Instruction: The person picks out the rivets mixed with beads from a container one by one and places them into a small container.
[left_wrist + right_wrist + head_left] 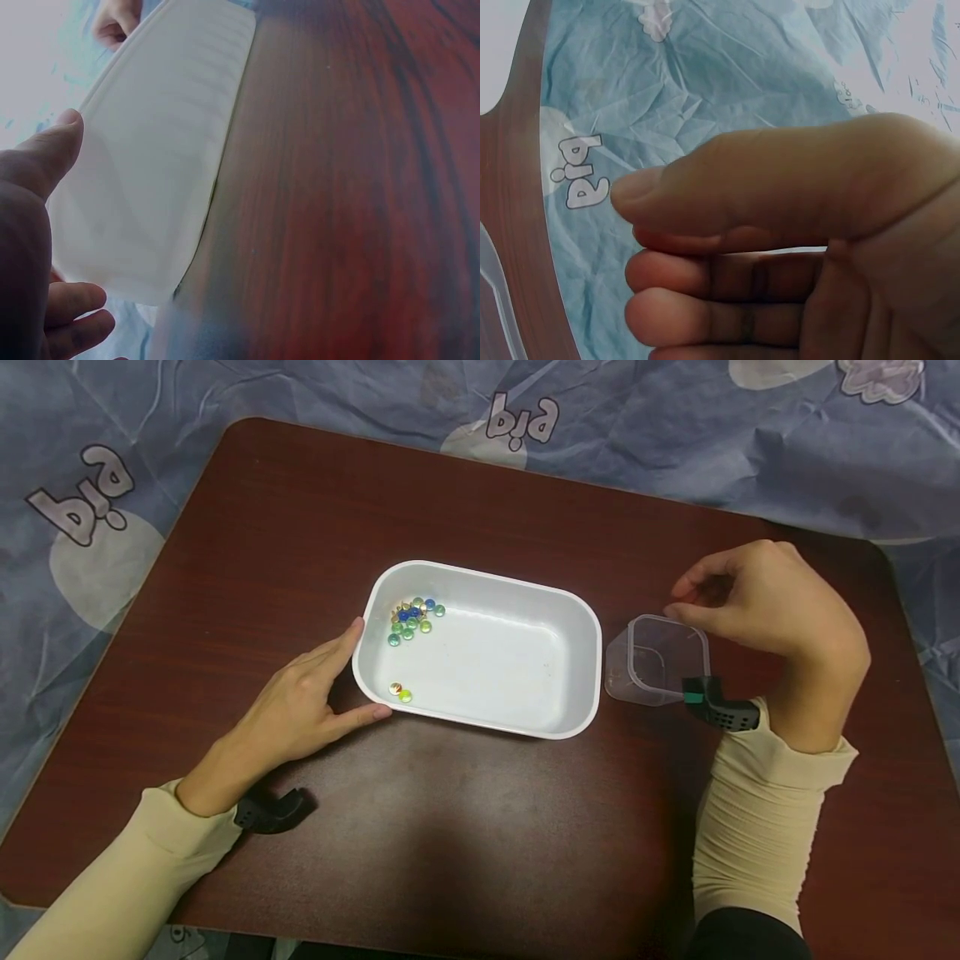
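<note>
A white oblong tray point(487, 660) sits on the table, with several glass marbles point(408, 620) in blue, green and clear tones grouped at its far left corner. Two more marbles point(401, 692) lie by the near left corner, among them a yellow-green one. My left hand point(296, 702) rests against the tray's left end, its thumb at the near rim and fingers at the left wall, all fairly straight. Above a clear plastic container point(652, 689) right of the tray hovers my right hand point(772, 602), loosely curled, thumb and fingertips apart. In the right wrist view nothing shows between its fingers.
The dark brown wooden table point(480, 835) has rounded corners. Beyond it hangs a blue printed cloth point(300, 402). A black wrist mount point(273, 810) on the left arm stands out over the tabletop, and another wrist mount point(723, 710) overlaps the container's near right corner.
</note>
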`<state>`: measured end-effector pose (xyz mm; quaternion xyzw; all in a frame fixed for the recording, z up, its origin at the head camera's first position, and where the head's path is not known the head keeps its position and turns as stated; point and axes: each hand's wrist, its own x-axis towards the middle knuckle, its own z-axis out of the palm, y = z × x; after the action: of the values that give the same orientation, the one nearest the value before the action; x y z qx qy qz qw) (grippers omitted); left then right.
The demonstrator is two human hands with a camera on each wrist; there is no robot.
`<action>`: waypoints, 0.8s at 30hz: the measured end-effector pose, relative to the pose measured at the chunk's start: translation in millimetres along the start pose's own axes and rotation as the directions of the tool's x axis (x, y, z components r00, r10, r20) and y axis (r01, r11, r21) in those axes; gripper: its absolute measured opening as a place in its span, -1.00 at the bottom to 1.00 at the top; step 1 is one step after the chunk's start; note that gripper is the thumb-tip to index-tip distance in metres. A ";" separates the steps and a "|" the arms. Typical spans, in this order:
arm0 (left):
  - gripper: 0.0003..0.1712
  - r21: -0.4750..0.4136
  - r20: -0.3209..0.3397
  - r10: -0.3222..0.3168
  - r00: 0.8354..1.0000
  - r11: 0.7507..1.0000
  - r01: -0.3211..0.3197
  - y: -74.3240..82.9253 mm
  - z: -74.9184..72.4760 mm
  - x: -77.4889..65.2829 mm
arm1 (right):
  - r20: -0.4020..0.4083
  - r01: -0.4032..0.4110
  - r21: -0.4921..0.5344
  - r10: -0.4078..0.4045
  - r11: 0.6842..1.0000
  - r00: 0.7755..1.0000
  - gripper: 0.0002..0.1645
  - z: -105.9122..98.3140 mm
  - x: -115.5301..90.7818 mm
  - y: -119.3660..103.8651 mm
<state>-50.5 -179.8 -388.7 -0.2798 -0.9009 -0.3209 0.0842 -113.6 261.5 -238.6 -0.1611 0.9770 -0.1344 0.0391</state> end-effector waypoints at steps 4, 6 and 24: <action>0.18 0.000 -0.004 0.001 1.000 1.000 -0.001 0.0 0.0 0.0 | -0.015 0.029 0.001 -0.029 1.000 0.999 -0.90 0.9 3.5 -7.1; 0.18 -0.001 -0.007 0.002 1.000 1.000 -0.002 -0.1 0.0 -0.2 | -0.024 0.038 0.000 -0.038 0.999 0.999 -0.90 2.1 5.8 -10.3; 0.17 0.001 -0.006 0.004 1.000 1.000 -0.004 -0.3 -0.1 -0.1 | -0.037 0.114 0.046 -0.112 0.992 0.993 -0.95 12.4 23.9 -31.4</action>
<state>-50.5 -180.2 -388.9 -0.2808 -0.9002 -0.3212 0.0878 -125.1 222.0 -242.7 -0.2127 0.9633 -0.1626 0.0186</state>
